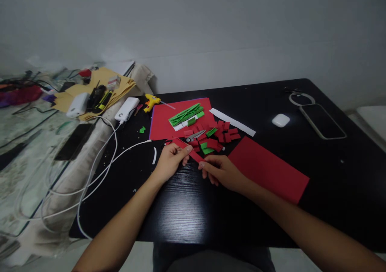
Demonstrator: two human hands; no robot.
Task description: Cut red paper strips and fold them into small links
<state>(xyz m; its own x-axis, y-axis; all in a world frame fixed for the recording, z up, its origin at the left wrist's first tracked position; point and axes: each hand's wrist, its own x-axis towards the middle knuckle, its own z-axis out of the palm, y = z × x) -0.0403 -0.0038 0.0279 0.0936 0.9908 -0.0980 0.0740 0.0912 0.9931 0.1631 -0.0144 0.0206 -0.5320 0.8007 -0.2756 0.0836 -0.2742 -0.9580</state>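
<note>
A narrow red paper strip is stretched between my hands above the black table. My left hand pinches it near its left end, and my right hand has the right end between thumb and fingers. Just beyond lie scissors among cut red paper pieces and a few green ones. Farther back, folded green paper strips rest on a red sheet. Beside my right hand is another red sheet, flat on the table.
A yellow glue gun lies at the back left, near a white power bank with white cables. A white paper strip is behind the cut pieces. At right are a white earbud case and a phone.
</note>
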